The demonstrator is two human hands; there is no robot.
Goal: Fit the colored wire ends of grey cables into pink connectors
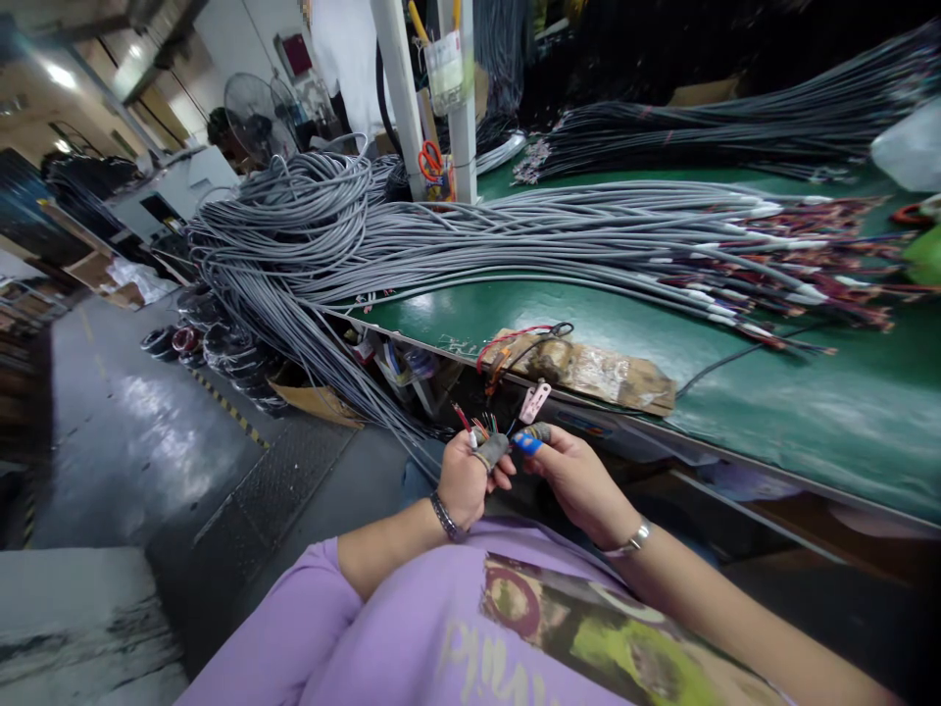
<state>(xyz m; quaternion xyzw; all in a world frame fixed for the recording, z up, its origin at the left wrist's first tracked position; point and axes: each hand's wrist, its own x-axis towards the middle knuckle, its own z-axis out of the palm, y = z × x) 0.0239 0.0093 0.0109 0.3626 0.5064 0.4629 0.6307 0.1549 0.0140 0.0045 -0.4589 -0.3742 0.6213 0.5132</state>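
My left hand (470, 476) is closed around the end of a cable, whose thin coloured wires (481, 424) fan out above the fingers. A grey covering wraps one of its fingers. Close beside it, my right hand (563, 466) pinches at the wires, with blue tape on the thumb and a grey cover on a finger. What lies between its fingertips is too small to make out clearly. Just beyond the hands, a pale pink clip-like piece (535, 400) hangs at the table edge, below a taped cardboard pad (588, 371) with red and black leads.
A large bundle of grey cables (515, 230) lies across the green table (735, 392), stripped ends to the right, coils hanging off the left edge. Black cables (698, 132) lie behind. Orange-handled scissors (430, 159) hang by a white post (462, 127). Wrapped coils (235, 353) sit on the floor.
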